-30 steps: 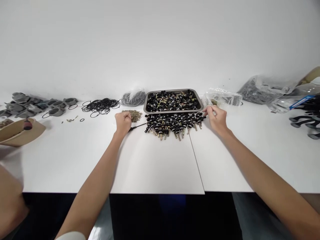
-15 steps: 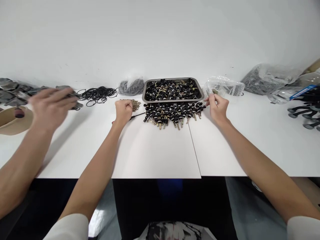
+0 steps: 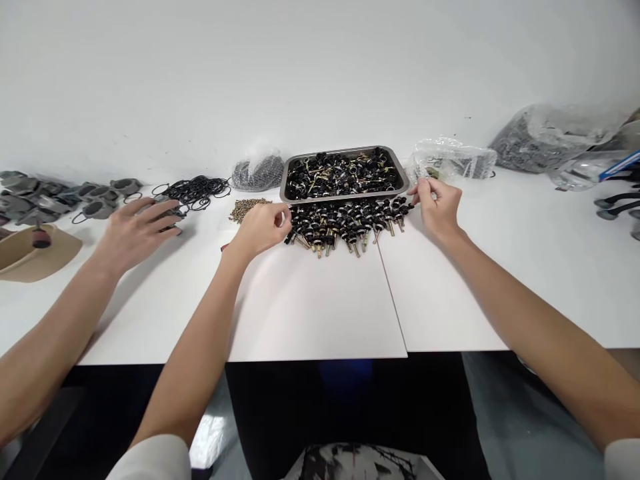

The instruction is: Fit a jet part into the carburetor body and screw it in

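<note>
My left hand [image 3: 265, 230] is closed, thumb and forefinger curled together at the left end of a row of black fittings with brass-coloured stems [image 3: 345, 225]. Whatever it holds, if anything, is hidden. At the row's right end my right hand [image 3: 440, 205] is closed too, its fingertips beside the last fittings; I cannot make out anything between them. A red tip [image 3: 225, 247] shows on the table behind my left wrist. Behind the row, a dark metal tray [image 3: 345, 199] is heaped with similar fittings. Small brass-coloured pieces [image 3: 246, 208] lie beside my left hand.
A co-worker's hand [image 3: 140, 233] reaches in at left, near black rubber rings [image 3: 197, 192] and grey parts [image 3: 97, 197]. A tan container [image 3: 50, 257] stands far left. Plastic bags [image 3: 257, 172] line the wall, including a clear one [image 3: 453, 159]. Black handle-like parts [image 3: 620, 201] lie far right.
My left hand has moved right, up to the row's end, covering the dark shaft that showed there. My right hand stays near its place. The co-worker's hand has moved right and down.
</note>
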Motion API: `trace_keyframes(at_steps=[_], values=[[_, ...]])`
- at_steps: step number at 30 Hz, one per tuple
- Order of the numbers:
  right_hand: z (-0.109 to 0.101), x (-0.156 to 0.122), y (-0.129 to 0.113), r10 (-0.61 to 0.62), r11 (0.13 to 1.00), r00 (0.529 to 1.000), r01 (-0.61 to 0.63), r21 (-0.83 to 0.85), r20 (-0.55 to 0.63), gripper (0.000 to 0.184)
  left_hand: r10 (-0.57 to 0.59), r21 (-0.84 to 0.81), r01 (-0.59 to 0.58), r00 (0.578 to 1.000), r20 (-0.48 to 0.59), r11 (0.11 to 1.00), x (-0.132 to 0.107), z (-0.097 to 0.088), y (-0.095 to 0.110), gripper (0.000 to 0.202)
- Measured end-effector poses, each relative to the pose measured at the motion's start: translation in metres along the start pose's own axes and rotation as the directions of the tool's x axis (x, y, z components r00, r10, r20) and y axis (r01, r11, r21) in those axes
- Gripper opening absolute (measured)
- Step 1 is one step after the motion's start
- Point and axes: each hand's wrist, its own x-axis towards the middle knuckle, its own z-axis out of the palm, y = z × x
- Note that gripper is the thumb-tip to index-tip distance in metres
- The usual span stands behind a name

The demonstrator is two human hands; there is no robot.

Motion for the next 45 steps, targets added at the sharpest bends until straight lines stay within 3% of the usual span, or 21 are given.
trace_keyframes(at_steps=[2, 4, 8, 14, 20, 22, 27, 29, 31, 32, 34, 36, 38, 40, 43, 45], values=[[0.0, 0.0, 0.0, 0.016, 1.0, 1.0, -0.016, -0.012, 0.014, 0.036, 0.13, 0.214, -0.177, 0.968, 0.216, 0.961, 0.003, 0.021, 0.028, 0.021], [-0.001, 0.0, -0.001, 0.017, 1.0, 0.999, -0.017, -0.015, 0.027, 0.036, 0.134, 0.35, -0.257, 0.931, 0.34, 0.901, 0.006, 0.025, 0.038, 0.026], [-0.002, 0.0, -0.002, 0.009, 1.0, 0.999, -0.008, -0.013, 0.039, 0.035, 0.064, 0.454, -0.254, 0.917, 0.393, 0.854, 0.008, 0.013, 0.033, 0.035], [0.0, 0.0, -0.003, 0.005, 1.0, 1.0, -0.005, -0.014, 0.003, 0.035, 0.058, 0.324, -0.246, 0.866, 0.496, 0.914, 0.013, 0.012, 0.025, 0.021], [0.0, 0.0, -0.005, -0.01, 1.0, 1.0, 0.01, -0.025, 0.003, 0.034, 0.116, 0.175, -0.214, 0.887, 0.448, 0.961, 0.017, 0.001, 0.017, 0.018], [0.0, 0.0, -0.006, -0.01, 0.999, 1.0, 0.01, -0.033, 0.002, 0.034, 0.129, 0.114, -0.214, 0.853, 0.505, 0.97, 0.017, -0.003, 0.017, 0.019], [0.0, -0.001, -0.008, 0.002, 0.998, 1.0, -0.002, -0.058, 0.004, 0.033, 0.195, -0.009, -0.263, 0.69, 0.697, 0.965, 0.009, -0.001, 0.024, 0.018], [0.0, -0.001, -0.009, 0.013, 0.998, 1.0, -0.013, -0.057, 0.004, 0.031, 0.206, -0.051, -0.244, 0.667, 0.716, 0.968, 0.007, -0.001, 0.027, 0.021], [0.0, -0.002, -0.009, 0.015, 0.998, 1.0, -0.015, -0.055, 0.009, 0.03, 0.2, -0.077, -0.202, 0.709, 0.676, 0.976, 0.006, -0.005, 0.027, 0.028], [-0.001, -0.002, -0.009, 0.014, 0.998, 1.0, -0.014, -0.055, 0.012, 0.03, 0.194, -0.088, -0.179, 0.761, 0.619, 0.98, 0.007, -0.008, 0.026, 0.03], [-0.001, -0.002, -0.01, 0.015, 0.998, 1.0, -0.014, -0.055, 0.018, 0.029, 0.164, -0.084, -0.141, 0.898, 0.408, 0.986, 0.01, -0.017, 0.018, 0.03], [-0.001, -0.002, -0.011, 0.028, 0.998, 0.999, -0.027, -0.05, 0.018, 0.027, 0.108, 0.022, -0.111, 0.988, 0.111, 0.994, 0.014, -0.029, 0.003, 0.025], [-0.002, -0.002, -0.012, 0.042, 0.998, 0.999, -0.041, -0.044, 0.022, 0.025, 0.05, 0.247, -0.011, 0.987, -0.154, 0.969, 0.02, -0.043, -0.016, 0.025], [-0.003, -0.002, -0.013, 0.048, 0.998, 0.998, -0.047, -0.04, 0.027, 0.024, 0.002, 0.451, 0.144, 0.951, -0.308, 0.881, 0.027, -0.057, -0.038, 0.04], [-0.003, -0.002, -0.014, 0.053, 0.998, 0.998, -0.052, -0.036, 0.043, 0.023, -0.104, 0.577, 0.295, 0.934, -0.341, 0.762, 0.035, -0.072, -0.072, 0.063], [-0.003, -0.002, -0.012, 0.059, 0.998, 0.997, -0.057, -0.036, 0.05, 0.022, -0.221, 0.565, 0.351, 0.932, -0.286, 0.747, 0.038, -0.076, -0.091, 0.062]])
